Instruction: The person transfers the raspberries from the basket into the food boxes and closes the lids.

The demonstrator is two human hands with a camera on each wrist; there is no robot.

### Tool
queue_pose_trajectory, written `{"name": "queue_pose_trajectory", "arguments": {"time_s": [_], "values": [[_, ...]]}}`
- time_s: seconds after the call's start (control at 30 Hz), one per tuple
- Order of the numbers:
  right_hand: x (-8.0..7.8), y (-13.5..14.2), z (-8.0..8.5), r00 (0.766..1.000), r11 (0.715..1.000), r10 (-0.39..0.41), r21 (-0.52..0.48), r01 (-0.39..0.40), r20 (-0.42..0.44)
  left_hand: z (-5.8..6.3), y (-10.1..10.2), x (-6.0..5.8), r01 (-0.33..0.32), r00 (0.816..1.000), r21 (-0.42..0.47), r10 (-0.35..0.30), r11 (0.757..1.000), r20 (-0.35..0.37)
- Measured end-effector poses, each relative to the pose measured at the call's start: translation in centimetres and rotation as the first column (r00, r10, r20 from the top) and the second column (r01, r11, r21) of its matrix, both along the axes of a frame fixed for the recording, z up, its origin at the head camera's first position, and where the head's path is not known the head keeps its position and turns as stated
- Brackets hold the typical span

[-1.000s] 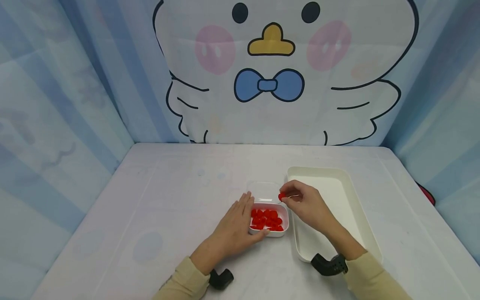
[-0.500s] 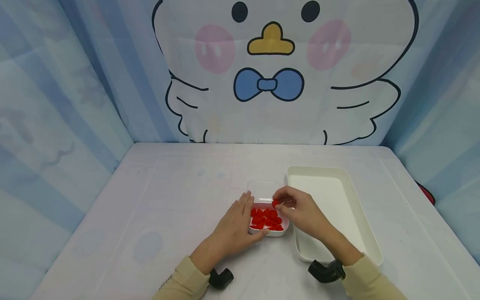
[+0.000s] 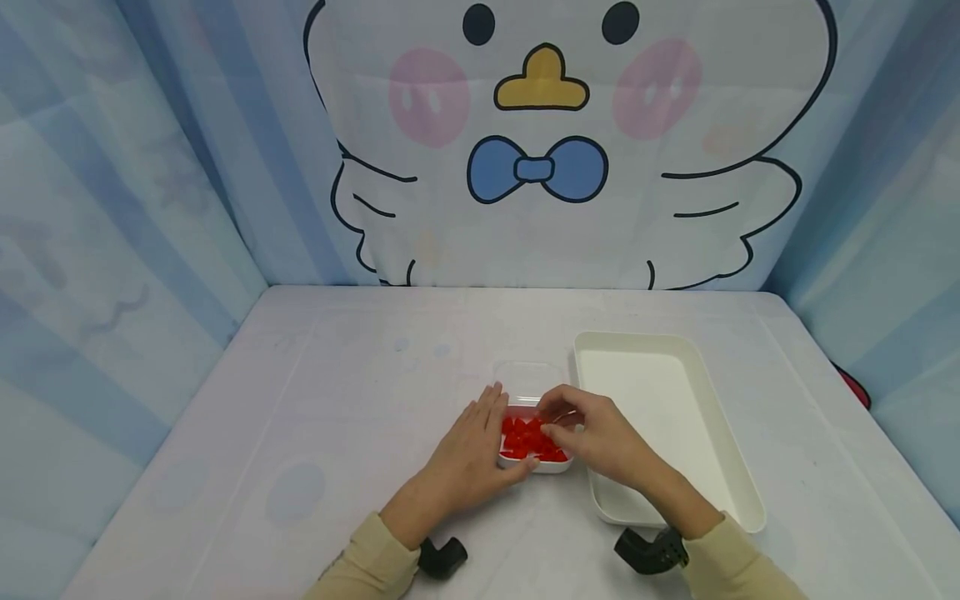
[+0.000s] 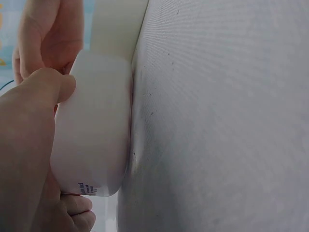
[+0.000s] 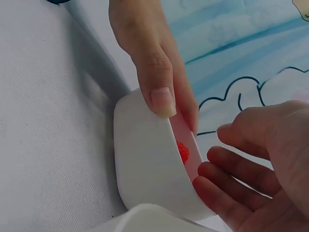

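Observation:
A small white box [image 3: 551, 467] with pinkish inner walls holds several red raspberry-like pieces [image 3: 517, 442]. My left hand [image 3: 468, 454] grips it, with the fingers along its left side and the thumb over the near rim. The left wrist view shows the thumb at the rim of the white box [image 4: 94, 121]. Over the box's right side is my right hand [image 3: 600, 429], its fingertips close to the red pieces. In the right wrist view, a gap shows between the thumb and fingers of my right hand [image 5: 256, 164]; one red raspberry-like piece [image 5: 183, 152] is visible inside the box.
A clear lid [image 3: 528, 379] stands out behind the box. To its right lies a long off-white tray [image 3: 686, 392], partly under my right forearm. Everything rests on a pale cloth-covered table [image 3: 337, 417], with curtains at both sides and a cartoon-printed backdrop behind.
My right hand has moved left and down, from beside the clear lid to over the box. The red piece between its fingers is no longer distinct. My left hand has stayed put.

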State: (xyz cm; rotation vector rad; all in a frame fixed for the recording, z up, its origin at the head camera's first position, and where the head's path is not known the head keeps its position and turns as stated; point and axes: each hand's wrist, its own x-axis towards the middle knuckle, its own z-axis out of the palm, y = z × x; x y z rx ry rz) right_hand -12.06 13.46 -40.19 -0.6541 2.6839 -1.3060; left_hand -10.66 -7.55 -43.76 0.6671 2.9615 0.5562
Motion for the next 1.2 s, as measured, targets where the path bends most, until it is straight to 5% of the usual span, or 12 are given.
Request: {"name": "queue_pose_trajectory", "arguments": {"time_s": [0.43,0.8,0.97,1.2], "values": [[-0.6,0.5,0.3,0.993,0.996,-0.092,-0.017,0.091,-0.069,0.1,0.1,-0.1,0.0,1.0,-0.004,0.001,1.0,0.029],[-2.7,0.3,0.7,0.986,0.986,-0.167,0.007,0.167,0.008,1.0,0.0,-0.3,-0.032,0.979,0.126,0.006,0.991,0.202],[-3.0,-0.2,0.9,0.979,0.983,-0.182,0.04,0.18,0.089,1.9,-0.2,-1.0,-0.074,0.965,0.234,0.011,0.969,0.262],[-3.5,-1.4,1.4,0.96,0.975,-0.212,0.108,0.195,0.181,3.1,-0.4,-2.7,-0.158,0.95,0.413,0.023,0.897,0.312]]}}
